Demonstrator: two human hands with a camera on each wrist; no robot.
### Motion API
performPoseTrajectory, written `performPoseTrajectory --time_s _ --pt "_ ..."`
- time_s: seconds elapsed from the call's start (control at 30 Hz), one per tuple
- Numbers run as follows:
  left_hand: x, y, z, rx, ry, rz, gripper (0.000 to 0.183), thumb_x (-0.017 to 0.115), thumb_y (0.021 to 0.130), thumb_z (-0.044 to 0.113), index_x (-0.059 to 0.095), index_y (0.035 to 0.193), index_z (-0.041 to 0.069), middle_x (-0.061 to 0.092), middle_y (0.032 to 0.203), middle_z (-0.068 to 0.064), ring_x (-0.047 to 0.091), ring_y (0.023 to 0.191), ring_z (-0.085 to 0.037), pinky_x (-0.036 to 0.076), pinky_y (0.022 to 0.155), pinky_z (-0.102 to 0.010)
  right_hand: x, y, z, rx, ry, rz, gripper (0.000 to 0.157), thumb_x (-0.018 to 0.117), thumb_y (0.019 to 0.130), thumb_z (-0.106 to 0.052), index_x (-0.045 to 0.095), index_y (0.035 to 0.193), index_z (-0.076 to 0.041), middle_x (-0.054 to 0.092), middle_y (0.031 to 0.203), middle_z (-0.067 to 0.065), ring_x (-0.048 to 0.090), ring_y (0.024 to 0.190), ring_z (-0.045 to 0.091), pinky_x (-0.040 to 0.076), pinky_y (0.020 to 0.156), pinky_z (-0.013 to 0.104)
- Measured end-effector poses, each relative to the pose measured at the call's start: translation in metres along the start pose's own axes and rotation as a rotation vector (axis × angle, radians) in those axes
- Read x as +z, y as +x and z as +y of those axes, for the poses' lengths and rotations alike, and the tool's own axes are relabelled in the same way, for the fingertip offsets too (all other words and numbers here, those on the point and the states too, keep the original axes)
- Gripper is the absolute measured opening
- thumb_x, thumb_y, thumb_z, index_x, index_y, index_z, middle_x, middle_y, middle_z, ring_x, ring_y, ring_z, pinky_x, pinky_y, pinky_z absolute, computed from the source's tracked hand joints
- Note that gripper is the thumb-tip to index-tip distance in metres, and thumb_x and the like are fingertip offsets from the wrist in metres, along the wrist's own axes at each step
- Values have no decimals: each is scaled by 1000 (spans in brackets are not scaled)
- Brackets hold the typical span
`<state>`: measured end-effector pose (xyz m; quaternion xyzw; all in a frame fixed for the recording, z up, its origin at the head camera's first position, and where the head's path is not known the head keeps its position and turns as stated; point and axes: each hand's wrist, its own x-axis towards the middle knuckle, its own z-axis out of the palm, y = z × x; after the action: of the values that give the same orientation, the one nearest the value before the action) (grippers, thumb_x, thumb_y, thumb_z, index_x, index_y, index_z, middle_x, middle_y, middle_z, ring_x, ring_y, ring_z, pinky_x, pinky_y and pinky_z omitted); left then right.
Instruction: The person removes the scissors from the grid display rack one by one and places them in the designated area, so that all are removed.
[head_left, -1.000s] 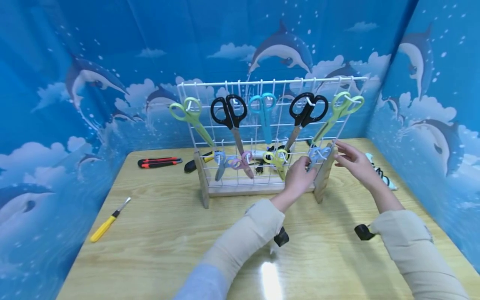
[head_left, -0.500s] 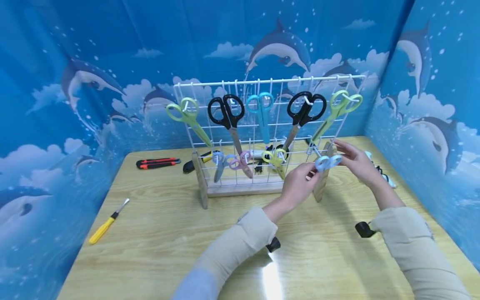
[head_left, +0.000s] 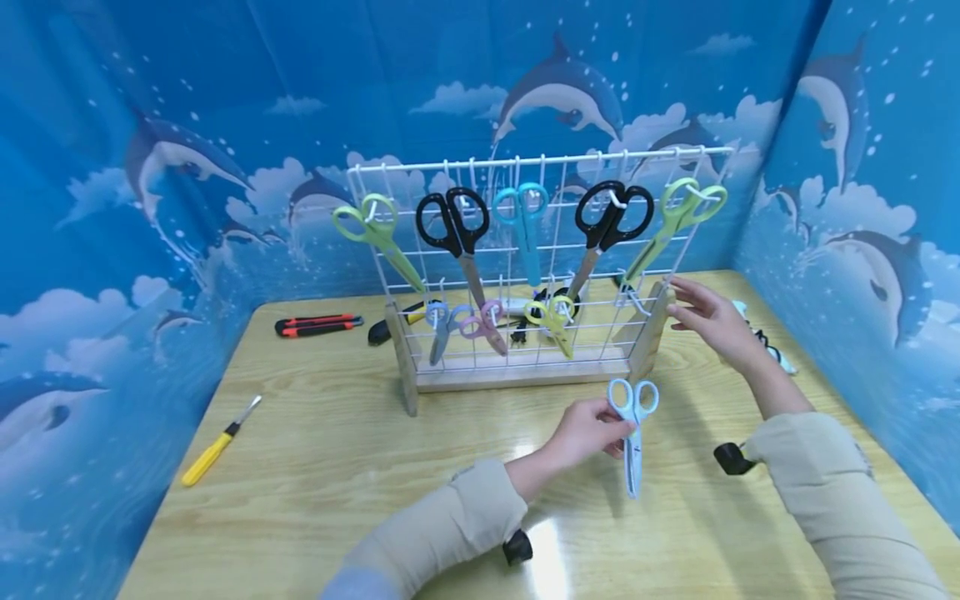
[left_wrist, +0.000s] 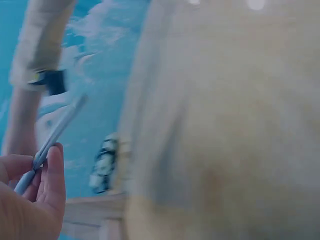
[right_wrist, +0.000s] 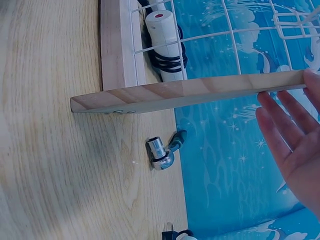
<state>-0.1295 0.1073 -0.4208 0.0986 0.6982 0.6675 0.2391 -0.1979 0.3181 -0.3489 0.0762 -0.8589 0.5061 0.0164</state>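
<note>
My left hand [head_left: 570, 440] holds light blue scissors [head_left: 633, 421] by the side in front of the rack, handles up and blades pointing down. In the left wrist view these scissors [left_wrist: 60, 125] appear edge-on between thumb and fingers. My right hand [head_left: 712, 327] touches the wooden side post [head_left: 649, 346] of the white wire rack [head_left: 547, 364]. In the right wrist view its fairly straight fingers [right_wrist: 287, 120] lie against the post's outer face near the top. Green, black and turquoise scissors [head_left: 527, 237] hang above; blue-grey, pink and yellow scissors [head_left: 555, 323] hang below.
A yellow screwdriver [head_left: 210, 458] and a red-black utility knife [head_left: 318, 325] lie on the left of the table [head_left: 315, 467]. Behind the rack is a white corded tool [right_wrist: 162, 32]. A shiny metal piece [right_wrist: 161, 156] lies beyond the right post. Dolphin-print curtains [head_left: 450, 75] enclose the table.
My left hand has taken the light blue scissors off the lower right hook and brought them down and toward me. My right hand has stayed at the post.
</note>
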Motion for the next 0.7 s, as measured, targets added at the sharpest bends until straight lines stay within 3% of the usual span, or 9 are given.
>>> performPoseTrajectory --time_s 0.17,0.4,0.57,0.7 --pt "9 -4 -25 -141 25 18 6 63 71 3 58 74 1 59 58 -8 55 44 -18 50 42 -27 0 -1 -2 24 -6 8 54 46 87 -24 24 133 -7 29 130 25 43 92 -8 48 74 21" --pt "19 -7 -42 -268 33 24 10 62 73 6 54 69 3 57 53 -11 55 38 -21 47 37 -27 2 0 -3 33 8 8 54 46 87 -26 24 133 -9 29 130 25 44 95 -4 48 76 27" --pt "30 -6 -50 -306 -14 -1 13 60 75 6 51 67 1 56 50 -14 57 40 -26 47 35 -28 2 -1 -4 57 1 3 55 45 87 -29 22 134 -12 27 132 23 41 108 15 47 73 18" --pt "38 -7 -55 -314 -28 24 15 60 74 5 54 63 -2 56 48 -17 57 43 -30 46 33 -27 2 -2 -5 59 -3 7 55 44 87 -30 22 134 -12 28 132 23 39 111 22 47 74 19"
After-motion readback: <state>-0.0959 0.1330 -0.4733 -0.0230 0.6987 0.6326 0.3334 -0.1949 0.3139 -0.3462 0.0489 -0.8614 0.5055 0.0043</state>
